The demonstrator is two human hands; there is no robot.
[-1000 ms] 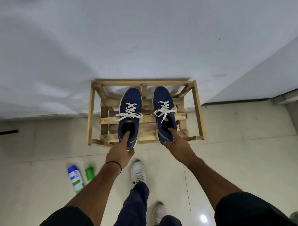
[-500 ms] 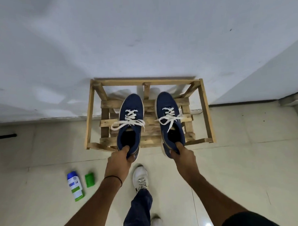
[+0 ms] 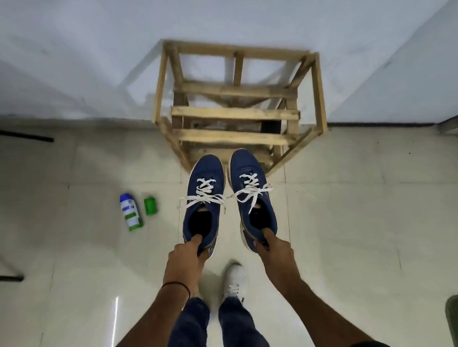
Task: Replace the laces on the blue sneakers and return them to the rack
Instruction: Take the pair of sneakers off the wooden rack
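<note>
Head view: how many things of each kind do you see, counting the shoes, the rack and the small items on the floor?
Blue sneakers: 2
White shoe: 1
Wooden rack: 1
Bottle: 1
Small green item: 1
Total: 6

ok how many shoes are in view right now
3. One blue sneaker in the left hand, the other sneaker in the right hand, a white shoe worn below them. Its pair may be hidden behind the left wrist.
</note>
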